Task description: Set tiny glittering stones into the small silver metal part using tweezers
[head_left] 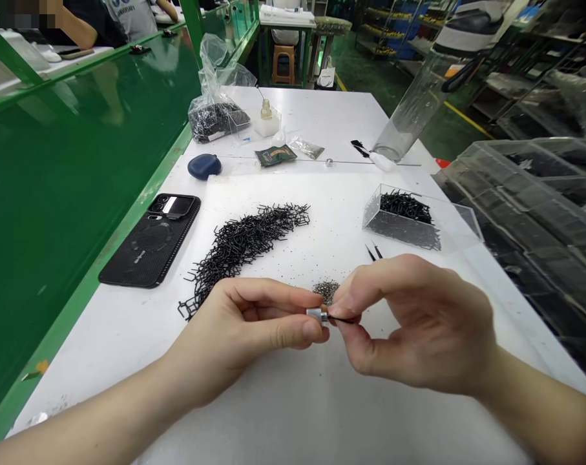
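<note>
Between the thumb and fingers of my left hand (258,323) is a small silver metal cylinder (316,314). My right hand (413,323) pinches a thin black piece (344,320) at the cylinder's right end; whether it sits inside the cylinder I cannot tell. Just behind my fingertips lies a little heap of tiny metallic parts (325,290). A long pile of bent black pieces (247,239) spreads over the white table beyond my left hand. The dark tips of tweezers (374,250) show past my right hand, which hides the remainder.
A clear box of black pieces (404,208) stands at the right. On the left are a black phone (150,242) and a dark blue case (204,166). Farther back are a plastic bag (218,119), a small bottle (266,116) and a tilted clear water bottle (413,103). A green conveyor (103,129) borders the table.
</note>
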### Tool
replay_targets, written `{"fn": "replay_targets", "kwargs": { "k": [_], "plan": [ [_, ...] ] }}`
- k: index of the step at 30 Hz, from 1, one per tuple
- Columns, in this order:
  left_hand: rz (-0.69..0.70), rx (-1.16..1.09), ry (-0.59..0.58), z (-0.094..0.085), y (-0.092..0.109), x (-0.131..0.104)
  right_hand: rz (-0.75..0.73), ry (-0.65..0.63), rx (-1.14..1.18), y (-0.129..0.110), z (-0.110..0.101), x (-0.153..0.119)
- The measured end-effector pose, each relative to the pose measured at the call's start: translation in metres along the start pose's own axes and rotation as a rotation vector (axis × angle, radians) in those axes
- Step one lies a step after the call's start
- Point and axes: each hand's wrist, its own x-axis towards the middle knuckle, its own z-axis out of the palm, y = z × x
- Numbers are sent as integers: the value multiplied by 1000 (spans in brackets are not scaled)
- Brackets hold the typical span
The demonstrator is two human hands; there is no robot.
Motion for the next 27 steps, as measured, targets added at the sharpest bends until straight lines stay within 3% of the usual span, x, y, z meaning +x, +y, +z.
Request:
{"fn": "replay_targets", "kwargs": {
  "k": [18, 23, 27],
  "plan": [
    [90, -6, 17, 2, -3, 2, 67, -14, 67, -1, 3, 1],
    [199, 75, 111, 2, -6, 0, 126, 110, 74, 1, -4, 5],
    [308, 235, 122, 4, -6, -4, 208, 192, 113, 5, -9, 8]
  ]
}}
